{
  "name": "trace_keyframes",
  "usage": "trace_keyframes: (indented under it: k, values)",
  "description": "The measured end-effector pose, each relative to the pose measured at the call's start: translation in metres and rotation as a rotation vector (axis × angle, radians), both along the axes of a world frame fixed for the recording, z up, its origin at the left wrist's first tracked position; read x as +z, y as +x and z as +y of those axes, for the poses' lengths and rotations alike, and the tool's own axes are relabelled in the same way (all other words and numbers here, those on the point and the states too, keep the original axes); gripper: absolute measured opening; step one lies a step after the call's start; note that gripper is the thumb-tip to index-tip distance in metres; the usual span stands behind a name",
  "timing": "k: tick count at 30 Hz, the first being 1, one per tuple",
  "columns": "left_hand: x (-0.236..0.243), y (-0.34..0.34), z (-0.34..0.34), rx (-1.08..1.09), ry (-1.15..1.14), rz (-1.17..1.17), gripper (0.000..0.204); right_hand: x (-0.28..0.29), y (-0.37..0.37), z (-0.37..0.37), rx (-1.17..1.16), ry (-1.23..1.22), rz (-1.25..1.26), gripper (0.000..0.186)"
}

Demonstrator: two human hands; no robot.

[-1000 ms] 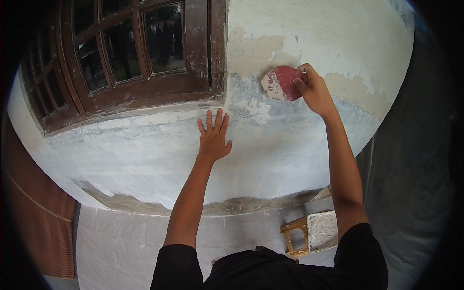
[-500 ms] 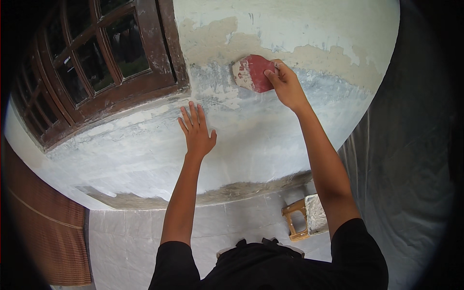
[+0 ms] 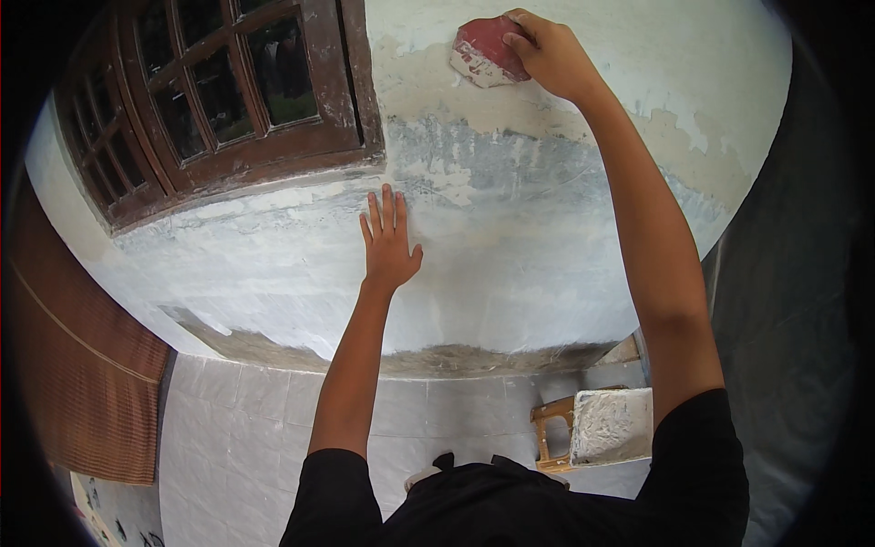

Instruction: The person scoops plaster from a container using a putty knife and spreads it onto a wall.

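High on the wall, to the right of the window, my right hand (image 3: pixel 553 56) grips a flat red scraper (image 3: pixel 488 50). Pale filler coats the scraper's lower edge, which lies against or very close to the cream part of the wall (image 3: pixel 538 246). My left hand (image 3: pixel 392 244) is spread flat on the white, patchy surface below the window's lower right corner, holding nothing. Between the two hands the wall shows grey, rough patches with whitish smears.
A brown wooden window (image 3: pixel 260 150) with glass panes fills the upper left. On the tiled floor (image 3: pixel 246 428) stands a yellow-brown stool (image 3: pixel 552 433) bearing a white, filler-smeared tray (image 3: pixel 612 427). A brown woven blind (image 3: pixel 87 365) hangs left; dark sheeting (image 3: pixel 775 365) hangs right.
My right hand has carried the scraper up the wall, and its coated edge has turned from facing left to facing downward. My left hand stays spread on the wall. The view has shifted slightly.
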State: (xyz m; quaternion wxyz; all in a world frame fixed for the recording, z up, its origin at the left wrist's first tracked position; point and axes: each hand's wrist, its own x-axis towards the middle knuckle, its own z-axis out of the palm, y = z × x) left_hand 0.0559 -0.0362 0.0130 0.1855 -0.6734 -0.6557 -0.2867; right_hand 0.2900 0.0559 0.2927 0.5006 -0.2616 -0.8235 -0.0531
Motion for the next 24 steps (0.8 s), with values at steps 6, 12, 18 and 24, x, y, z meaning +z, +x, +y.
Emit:
trace_keyframes:
  k: [6, 12, 18, 24]
  values:
    - [0.002, 0.004, 0.000, 0.017, -0.043, -0.013, 0.097, -0.006, -0.009, 0.003, -0.125, 0.215, -0.184, 0.022]
    - [0.000, 0.006, 0.001, 0.005, -0.025, -0.027, 0.099, -0.005, -0.009, 0.002, -0.026, 0.204, -0.193, 0.021]
    - [-0.004, 0.005, 0.000, 0.002, -0.021, -0.027, 0.100, 0.004, -0.003, -0.012, 0.091, -0.037, -0.116, 0.022]
    - [-0.007, 0.023, 0.002, 0.012, -0.016, -0.069, 0.097, -0.003, 0.021, 0.017, -0.163, 0.071, -0.109, 0.031]
